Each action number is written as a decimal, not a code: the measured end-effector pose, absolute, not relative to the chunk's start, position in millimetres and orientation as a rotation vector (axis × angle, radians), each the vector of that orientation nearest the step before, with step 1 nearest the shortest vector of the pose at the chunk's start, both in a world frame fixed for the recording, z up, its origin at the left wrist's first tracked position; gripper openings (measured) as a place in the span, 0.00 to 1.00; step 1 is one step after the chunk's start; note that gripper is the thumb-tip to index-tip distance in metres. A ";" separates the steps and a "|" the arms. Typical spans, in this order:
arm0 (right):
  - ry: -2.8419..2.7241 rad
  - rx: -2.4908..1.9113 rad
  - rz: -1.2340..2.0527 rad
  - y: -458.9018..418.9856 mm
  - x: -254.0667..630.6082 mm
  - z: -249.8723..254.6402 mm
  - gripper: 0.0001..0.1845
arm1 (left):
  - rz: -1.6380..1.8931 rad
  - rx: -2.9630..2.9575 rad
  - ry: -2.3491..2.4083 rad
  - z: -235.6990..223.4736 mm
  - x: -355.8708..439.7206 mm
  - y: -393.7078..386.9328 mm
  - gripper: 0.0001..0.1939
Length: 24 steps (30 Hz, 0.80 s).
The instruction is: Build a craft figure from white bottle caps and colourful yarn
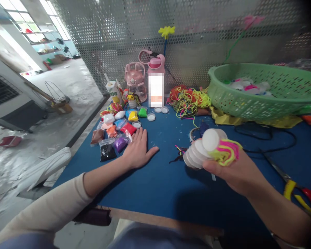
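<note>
My left hand (137, 150) lies flat on the blue table mat (158, 186), fingers stretched out and thumb apart. Its fingertips are beside a red clay-like packet (128, 128) and a purple packet (120, 143). Raised over the mat, my right hand (233, 173) is closed around a stack of white round plastic caps (197, 154) with pink and yellow yarn (226, 152) looped at one side. Dark and pink yarn ends (180, 152) show at its far left end. The palm and several fingers are hidden behind the stack.
Several colored packets, white round lids (151, 117), a small yellow-faced figure (131, 99) and pink bottles (135, 77) stand at the back left. Tangled yarn (189, 98) lies beside a green basket (248, 100). Pliers with red and yellow handles (291, 186) lie at right.
</note>
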State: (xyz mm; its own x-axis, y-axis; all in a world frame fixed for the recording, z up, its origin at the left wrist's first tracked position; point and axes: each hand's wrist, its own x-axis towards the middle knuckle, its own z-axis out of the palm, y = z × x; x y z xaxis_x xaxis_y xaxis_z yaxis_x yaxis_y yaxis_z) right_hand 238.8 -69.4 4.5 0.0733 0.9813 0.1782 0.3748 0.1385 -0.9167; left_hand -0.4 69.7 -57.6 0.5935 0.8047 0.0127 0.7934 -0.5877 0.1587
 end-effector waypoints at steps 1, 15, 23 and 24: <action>-1.471 -1.389 0.801 -69.3 238.8 4.4 0.16 | 0.102 2.714 1.271 -55.3 3.6 78.9 0.46; -1.452 -1.426 0.847 -71.0 241.3 4.7 0.16 | 0.151 2.699 1.196 -57.5 -43.8 30.7 0.37; -1.450 -1.376 0.864 -71.2 239.0 7.0 0.15 | 0.051 2.807 0.988 -50.0 33.2 97.2 0.38; -1.451 -1.384 0.850 -71.4 238.2 7.6 0.16 | 0.011 2.832 0.868 -46.8 37.4 102.4 0.36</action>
State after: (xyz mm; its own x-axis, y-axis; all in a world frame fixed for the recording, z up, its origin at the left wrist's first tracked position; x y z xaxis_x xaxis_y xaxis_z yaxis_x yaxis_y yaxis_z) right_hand 238.2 -71.4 7.6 0.0634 0.9854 0.1580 0.3445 0.1270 -0.9301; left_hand 37.4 102.4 -46.8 0.8295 0.5567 -0.0455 0.5554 -0.8134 0.1729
